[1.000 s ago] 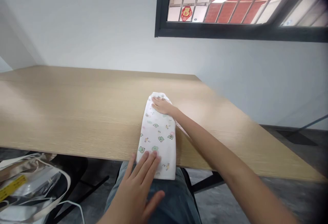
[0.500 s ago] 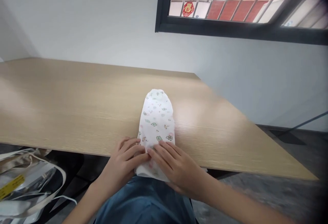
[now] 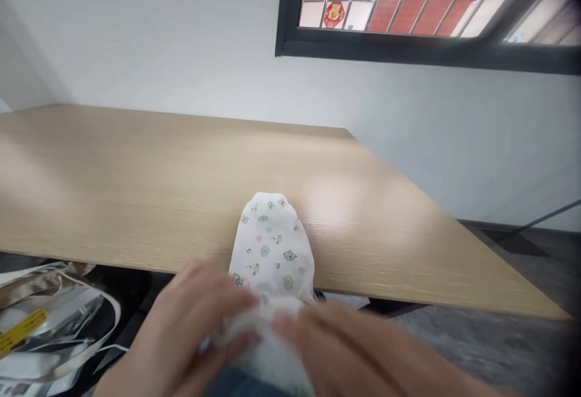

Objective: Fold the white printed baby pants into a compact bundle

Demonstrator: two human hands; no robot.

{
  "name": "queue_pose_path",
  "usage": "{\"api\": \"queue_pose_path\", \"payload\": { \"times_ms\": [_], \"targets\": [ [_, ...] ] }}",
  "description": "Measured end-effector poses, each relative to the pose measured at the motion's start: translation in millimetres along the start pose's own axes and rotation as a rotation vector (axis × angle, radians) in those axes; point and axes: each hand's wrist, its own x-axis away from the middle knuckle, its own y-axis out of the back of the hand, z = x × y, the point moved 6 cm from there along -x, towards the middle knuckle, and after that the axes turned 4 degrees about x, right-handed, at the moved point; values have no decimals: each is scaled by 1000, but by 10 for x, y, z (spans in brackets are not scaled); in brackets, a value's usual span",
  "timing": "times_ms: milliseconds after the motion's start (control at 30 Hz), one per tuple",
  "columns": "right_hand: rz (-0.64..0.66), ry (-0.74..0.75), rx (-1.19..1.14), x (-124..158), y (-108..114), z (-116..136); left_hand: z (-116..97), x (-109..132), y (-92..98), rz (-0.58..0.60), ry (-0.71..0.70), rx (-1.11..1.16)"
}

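A white cloth piece [image 3: 272, 246] with a rounded far end and small green, pink and yellow cartoon prints lies partly on the table, its near part raised over the front edge toward me. What kind of cloth article it is, I cannot make out. My left hand [image 3: 190, 318], smeared by motion, has its fingers and thumb closed on the near left of the cloth. On the near right, my right hand [image 3: 336, 342] grips the same raised edge, its fingertips close to the left ones and also blurred. The hands hide much of the cloth's near part.
The light wood table [image 3: 136, 191] runs across the view, with a slanted right edge. Below its front left stands an open bag [image 3: 49, 324] with pale straps and packaged items. Behind are a white wall [image 3: 181, 40] and a dark-framed barred window [image 3: 390, 46].
Both hands have come nearer to me and lifted the cloth's near edge. The cloth has slid toward me; before, it lay flat with both hands resting on it.
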Motion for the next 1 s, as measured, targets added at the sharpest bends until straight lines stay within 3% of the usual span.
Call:
{"api": "queue_pose_path", "payload": {
  "times_ms": [67, 133, 200, 267, 300, 367, 467, 533, 633, 733, 833, 900, 1000],
  "targets": [
    [-35, -67, 112, -223, 100, -405, 244, -404, -7, -15, 113, -75],
    [-85, -142, 120, -488, 157, -925, 583, -846, -127, 112, 247, -194],
    [-54, -236, 115, -712, 94, -1440, 895, -1209, -246, 188, 312, -298],
    [25, -342, 134, -824, -30, -1796, 1120, -1406, -355, 219, 341, -330],
    [55, -350, 165, -840, -83, -1853, 1182, -1437, -395, 216, 344, -335],
    [83, -287, 226, -798, -154, -1724, 1193, -1383, -447, 193, 318, -341],
    [123, -157, 217, -590, -252, -1175, 998, -1146, -538, 203, 186, -277],
    [200, -111, 207, -419, -389, -802, 841, -981, -688, 333, 54, -166],
    [209, -179, 267, -227, -598, -502, 769, -896, -931, 533, -94, -99],
    [196, -238, 278, -123, -762, -398, 945, -1132, -1048, 553, -101, -198],
    [202, -233, 211, -56, -806, -298, 1200, -1485, -1078, 540, 12, -230],
    [192, -219, 138, -18, -748, -212, 1297, -1660, -1086, 542, 66, -212],
    [151, -172, -45, 0, -562, -108, 1281, -1777, -1055, 480, 91, -219]
  ]
}}
